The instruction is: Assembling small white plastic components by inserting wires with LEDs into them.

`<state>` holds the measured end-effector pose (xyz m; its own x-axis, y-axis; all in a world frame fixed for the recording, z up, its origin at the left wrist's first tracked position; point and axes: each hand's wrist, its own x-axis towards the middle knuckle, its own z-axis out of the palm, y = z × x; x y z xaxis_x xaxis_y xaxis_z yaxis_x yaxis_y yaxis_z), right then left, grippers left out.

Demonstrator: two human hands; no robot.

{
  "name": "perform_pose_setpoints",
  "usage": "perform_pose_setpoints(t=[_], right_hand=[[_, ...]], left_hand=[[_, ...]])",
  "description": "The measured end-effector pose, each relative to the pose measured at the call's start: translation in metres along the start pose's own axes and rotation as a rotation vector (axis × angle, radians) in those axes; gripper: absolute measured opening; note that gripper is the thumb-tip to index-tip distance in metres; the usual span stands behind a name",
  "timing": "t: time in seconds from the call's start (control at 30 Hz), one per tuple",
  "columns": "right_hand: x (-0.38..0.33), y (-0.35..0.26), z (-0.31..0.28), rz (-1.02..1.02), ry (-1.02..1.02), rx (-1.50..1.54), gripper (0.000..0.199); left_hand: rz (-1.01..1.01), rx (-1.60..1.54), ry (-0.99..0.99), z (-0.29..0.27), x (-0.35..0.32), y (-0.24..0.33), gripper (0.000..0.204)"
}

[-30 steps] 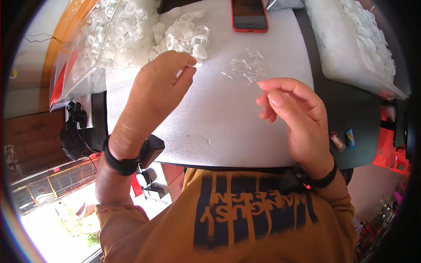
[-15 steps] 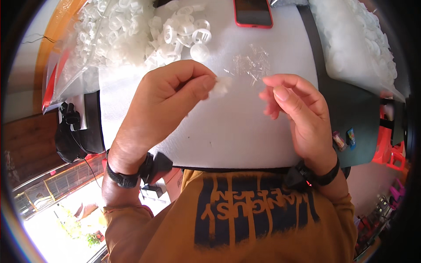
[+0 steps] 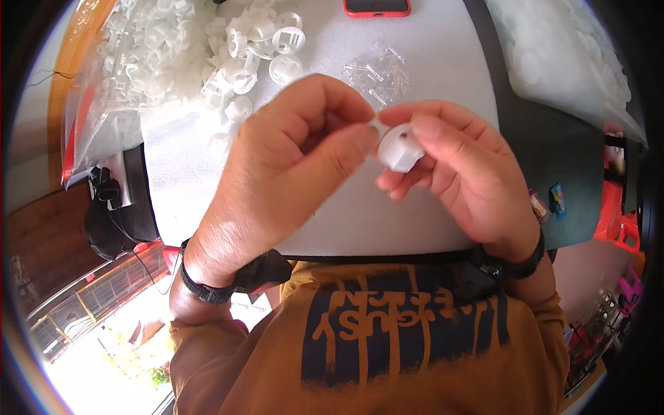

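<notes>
A small round white plastic part (image 3: 400, 148) with a raised boxy middle sits between my hands over the table. The fingers of my right hand (image 3: 463, 155) pinch its right side, thumb on top. My left hand (image 3: 301, 149) has thumb and forefinger closed at the part's left edge; the exact contact is partly hidden by the fingers. Just beyond my hands lies a loose heap of small clear plastic pins (image 3: 380, 75). Farther left is a pile of similar white round parts (image 3: 259, 45), some with rectangular openings.
A clear bag of white parts (image 3: 155, 62) stands at the far left, another full bag (image 3: 564, 62) at the far right. A red-cased phone (image 3: 377, 8) lies at the far edge. Two small wrapped packets (image 3: 557, 200) rest on the dark surface at right.
My hands have come together, and my right hand has closed on the white part that my left hand held alone. The view has shifted slightly.
</notes>
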<state>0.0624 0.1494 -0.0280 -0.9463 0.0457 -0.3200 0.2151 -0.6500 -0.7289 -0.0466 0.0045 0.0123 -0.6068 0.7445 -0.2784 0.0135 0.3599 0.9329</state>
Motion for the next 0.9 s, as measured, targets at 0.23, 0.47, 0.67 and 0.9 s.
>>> perform_pose_setpoints(t=[0.23, 0.47, 0.67, 0.9], right_hand=[[0.001, -0.007, -0.009, -0.339, 0.224, 0.072, 0.033], [0.001, -0.009, -0.004, -0.286, 0.314, 0.052, 0.035], [0.0, -0.011, 0.0, -0.284, 0.355, 0.046, 0.037], [-0.002, -0.011, -0.001, -0.324, 0.346, 0.058, 0.038]], left_hand=[[0.052, 0.314, 0.071, -0.005, 0.018, -0.03, 0.012], [0.18, 0.624, 0.043, 0.007, 0.034, -0.031, 0.011], [0.321, 0.769, 0.113, 0.016, 0.044, -0.035, 0.01], [0.186, 0.739, 0.085, 0.01, 0.027, -0.029, 0.009]])
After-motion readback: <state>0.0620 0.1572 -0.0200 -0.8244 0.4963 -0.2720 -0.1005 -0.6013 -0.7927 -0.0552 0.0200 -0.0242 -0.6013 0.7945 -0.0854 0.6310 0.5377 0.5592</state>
